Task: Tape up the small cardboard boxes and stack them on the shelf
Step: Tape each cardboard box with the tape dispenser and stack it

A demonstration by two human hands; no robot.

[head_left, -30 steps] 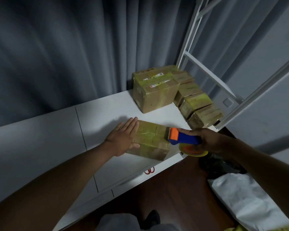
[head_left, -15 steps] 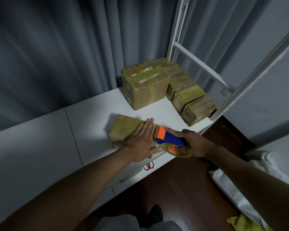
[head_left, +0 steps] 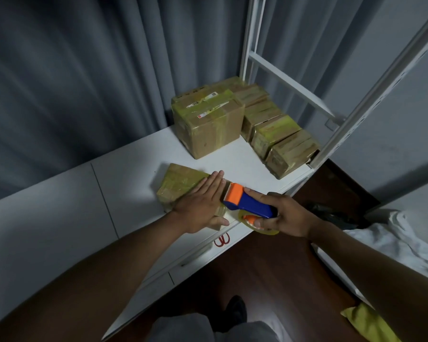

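Note:
A small cardboard box point(head_left: 181, 182) wrapped in yellowish tape lies flat on the white shelf board point(head_left: 134, 169) near its front edge. My left hand point(head_left: 203, 203) presses flat on the box's near end, fingers straight. My right hand point(head_left: 279, 215) grips the blue handle of a blue and orange tape dispenser point(head_left: 245, 202), whose orange head touches the box beside my left fingers. A clear tape roll point(head_left: 260, 227) hangs under the dispenser.
A bigger taped box point(head_left: 208, 127) and a row of several small taped boxes point(head_left: 279, 141) stand at the shelf's right end, against the white metal uprights point(head_left: 356, 107). Grey curtains hang behind. A white bag point(head_left: 391, 240) lies on the dark floor at right.
My left hand slid from the box's far left side to its near end. The dispenser came in against the box. The camera view shifted, so the shelf now sits higher and farther right.

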